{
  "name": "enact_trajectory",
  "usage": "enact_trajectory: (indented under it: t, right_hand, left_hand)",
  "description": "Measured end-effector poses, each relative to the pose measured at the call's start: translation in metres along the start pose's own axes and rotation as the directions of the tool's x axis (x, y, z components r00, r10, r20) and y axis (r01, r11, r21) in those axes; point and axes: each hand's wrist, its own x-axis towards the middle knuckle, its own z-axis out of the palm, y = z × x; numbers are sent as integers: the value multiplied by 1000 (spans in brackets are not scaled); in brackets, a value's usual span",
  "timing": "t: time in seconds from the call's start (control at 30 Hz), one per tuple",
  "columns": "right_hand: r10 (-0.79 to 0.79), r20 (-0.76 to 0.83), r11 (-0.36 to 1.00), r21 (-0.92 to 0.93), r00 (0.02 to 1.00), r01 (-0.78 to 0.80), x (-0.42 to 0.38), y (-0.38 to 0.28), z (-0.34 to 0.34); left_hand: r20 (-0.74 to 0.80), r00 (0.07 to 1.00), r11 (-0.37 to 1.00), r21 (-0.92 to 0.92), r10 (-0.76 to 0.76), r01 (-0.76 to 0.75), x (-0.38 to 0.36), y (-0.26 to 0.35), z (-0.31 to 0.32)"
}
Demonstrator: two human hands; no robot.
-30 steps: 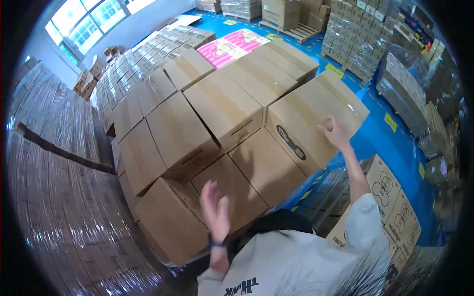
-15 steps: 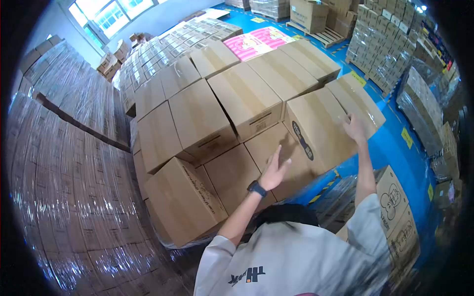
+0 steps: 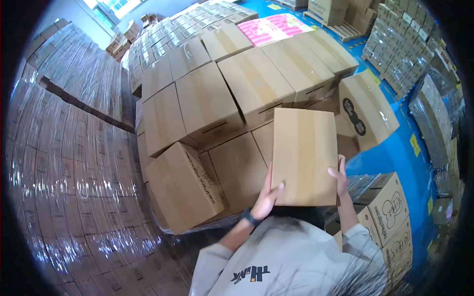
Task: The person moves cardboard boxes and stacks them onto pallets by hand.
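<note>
A taped cardboard box [image 3: 305, 155] is held up close to my body, above the stack. My left hand [image 3: 266, 197], with a dark watch on the wrist, presses against its left side, thumb on top. On the opposite side, my right hand [image 3: 339, 177] grips the box, thumb near the top edge. Beneath it lies a lower layer of cardboard boxes [image 3: 237, 172]. At the left front of the stack sits another carton [image 3: 185, 190] with print on its side. A carton with a black oval mark [image 3: 370, 108] stands at the right end.
Rows of cartons [image 3: 254, 76] stand behind, with a pink striped sheet [image 3: 274, 28] beyond. Film-wrapped stacks [image 3: 74, 197] rise at the left. Printed cartons [image 3: 390, 209] stand close at my right, beside the blue floor [image 3: 412, 192].
The box that stood at the right of the stack has come up and toward me, now between both hands. A gap shows where it stood. The view has shifted slightly.
</note>
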Motion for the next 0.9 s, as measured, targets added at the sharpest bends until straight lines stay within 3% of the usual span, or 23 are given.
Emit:
enact_trajectory:
  t: [0.1,0.17,0.27,0.33,0.37,0.43,0.53,0.57,0.67,0.7,0.8,0.9]
  right_hand:
    - [121,127,992,-59,985,-114,-14,-8,33]
    - [152,268,984,-130,952,-120,-8,6,56]
    - [96,477,986,-167,874,-17,26,84,85]
    - [85,555,979,-202,827,34,41,114,108]
    - [76,544,982,-186,836,32,42,116,111]
    - [70,530,987,-158,845,17,42,112,119]
    - [77,466,997,-9,882,-83,37,111,119]
    - [59,460,996,-93,886,-18,37,113,117]
    - [192,457,976,-180,868,-121,29,107,122]
    - [208,496,977,-141,843,-158,26,110,126]
    - [105,502,974,-226,858,13,51,117,140]
    - [80,489,988,-155,869,-3,63,129,141]
  left_hand:
    - [-188,975,990,-95,-121,105,-61,54,10]
    - [-327,938,993,-4,-112,118,-90,55,-2]
    - [-486,869,930,354,92,100,-117,35,-38]
    - [-483,841,535,790,243,299,-118,44,-35]
    - [-394,885,399,874,248,278,-115,47,-30]
    - [-229,950,110,972,214,210,-112,52,-18]
    - [-248,969,-39,968,8,248,-97,68,-2]
    - [-211,974,-169,960,77,222,-99,53,-18]
    - [-204,966,-243,940,162,239,-100,54,-35]
    - [-300,946,-235,917,126,322,-95,64,-38]
    - [-340,907,-210,895,250,394,-89,60,-52]
    - [-377,900,-116,906,217,407,-84,65,-57]
